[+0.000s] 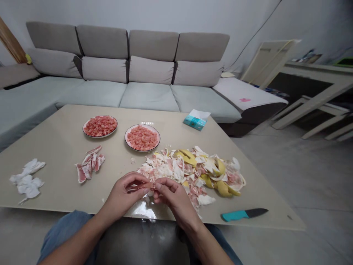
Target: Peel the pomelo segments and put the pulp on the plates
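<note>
My left hand and my right hand meet above the near edge of the table. Between their fingertips is a small piece of pink pomelo flesh, pinched from both sides and partly hidden by the fingers. Just beyond lies a wide heap of pomelo peel, with yellow rind, white pith and pinkish membrane scraps. To the left, several unpeeled pomelo segments with whitish skin rest in a small pile. Two dark-rimmed plates of pink pomelo flesh stand farther back, a left plate and a right plate.
A knife with a teal handle lies near the table's front right edge. Crumpled white tissues are at the far left. A blue tissue pack sits at the back right. Behind the table runs a grey sofa.
</note>
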### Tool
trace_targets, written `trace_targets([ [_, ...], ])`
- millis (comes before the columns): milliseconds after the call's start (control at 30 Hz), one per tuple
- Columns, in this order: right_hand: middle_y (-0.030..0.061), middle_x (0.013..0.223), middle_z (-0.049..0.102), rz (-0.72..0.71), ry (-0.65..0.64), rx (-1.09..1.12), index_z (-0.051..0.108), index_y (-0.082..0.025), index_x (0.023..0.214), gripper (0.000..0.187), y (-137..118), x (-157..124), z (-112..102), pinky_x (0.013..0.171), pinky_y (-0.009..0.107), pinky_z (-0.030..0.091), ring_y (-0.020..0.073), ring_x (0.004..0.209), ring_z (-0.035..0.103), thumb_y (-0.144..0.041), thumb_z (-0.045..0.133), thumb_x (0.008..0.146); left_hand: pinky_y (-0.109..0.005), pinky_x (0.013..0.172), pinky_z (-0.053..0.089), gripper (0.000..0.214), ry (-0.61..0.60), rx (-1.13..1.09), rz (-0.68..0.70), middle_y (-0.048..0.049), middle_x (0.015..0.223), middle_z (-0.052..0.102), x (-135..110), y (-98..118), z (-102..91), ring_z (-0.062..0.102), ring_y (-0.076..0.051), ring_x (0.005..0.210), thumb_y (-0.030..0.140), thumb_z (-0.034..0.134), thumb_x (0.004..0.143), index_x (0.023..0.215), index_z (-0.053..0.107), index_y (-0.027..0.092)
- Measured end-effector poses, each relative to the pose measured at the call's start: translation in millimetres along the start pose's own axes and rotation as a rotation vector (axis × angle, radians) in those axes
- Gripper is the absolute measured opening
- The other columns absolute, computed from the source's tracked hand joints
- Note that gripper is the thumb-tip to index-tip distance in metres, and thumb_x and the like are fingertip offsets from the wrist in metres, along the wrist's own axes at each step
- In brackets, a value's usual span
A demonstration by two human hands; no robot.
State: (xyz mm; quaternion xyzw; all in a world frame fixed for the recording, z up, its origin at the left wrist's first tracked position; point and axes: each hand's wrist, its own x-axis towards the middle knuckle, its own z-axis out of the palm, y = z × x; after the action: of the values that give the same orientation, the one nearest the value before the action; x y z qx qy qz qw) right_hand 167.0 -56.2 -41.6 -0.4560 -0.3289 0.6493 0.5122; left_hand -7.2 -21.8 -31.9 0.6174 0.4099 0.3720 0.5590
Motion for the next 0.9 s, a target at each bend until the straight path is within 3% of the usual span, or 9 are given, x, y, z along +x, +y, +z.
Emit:
trace_targets([
  [300,-0.0003,0.068,0.066,-0.037,0.071,0.06,0.069,-0.016,0.081,0.025,3,-1,2,0.061,0.02,0.051,0.0087,0.06,0.059,-0.036,0.079,0.069,-0.027,0.082,0.05,0.014,0.007,-0.111,0.0,-0.0023,0.092,0.06,-2,3,4.7,0.059,-0.016,0.09,0.02,0.067,0.077,0.089,0.061,0.018],
  [500,0.0015,0.07,0.067,-0.251,0.195,-0.267,0.069,-0.018,0.082,0.019,2,-6,10,0.06,0.023,0.05,0.0133,0.063,0.061,-0.035,0.073,0.075,-0.027,0.071,0.053,0.02,-0.069,-0.299,-0.122,-0.0024,0.09,0.061,-1,5,9.2,0.06,-0.014,0.079,0.025,0.066,0.079,0.095,0.057,0.018],
  [667,0.0043,0.084,0.07,-0.501,0.287,-0.508,0.07,-0.02,0.083,0.01,1,-10,13,0.064,0.025,0.052,0.0161,0.073,0.064,-0.029,0.068,0.079,-0.03,0.072,0.055,0.022,-0.095,-0.342,-0.176,-0.0033,0.091,0.063,-3,7,5.8,0.061,-0.016,0.079,0.029,0.066,0.08,0.097,0.058,0.018],
  [767,0.0042,0.079,0.07,-0.411,0.285,-0.436,0.07,-0.019,0.083,0.015,-1,-7,8,0.063,0.025,0.051,0.016,0.07,0.063,-0.033,0.069,0.078,-0.032,0.073,0.056,0.024,-0.094,-0.334,-0.191,-0.0031,0.089,0.062,-3,8,1.9,0.061,-0.015,0.077,0.032,0.064,0.082,0.101,0.058,0.018],
  [900,0.0022,0.073,0.069,-0.192,0.158,-0.226,0.07,-0.018,0.086,0.024,-2,-2,0,0.065,0.025,0.05,0.0142,0.067,0.061,-0.039,0.072,0.075,-0.031,0.07,0.056,0.025,-0.145,-0.326,-0.223,-0.0005,0.083,0.058,-2,5,1.4,0.06,-0.014,0.071,0.035,0.063,0.082,0.101,0.059,0.019],
])
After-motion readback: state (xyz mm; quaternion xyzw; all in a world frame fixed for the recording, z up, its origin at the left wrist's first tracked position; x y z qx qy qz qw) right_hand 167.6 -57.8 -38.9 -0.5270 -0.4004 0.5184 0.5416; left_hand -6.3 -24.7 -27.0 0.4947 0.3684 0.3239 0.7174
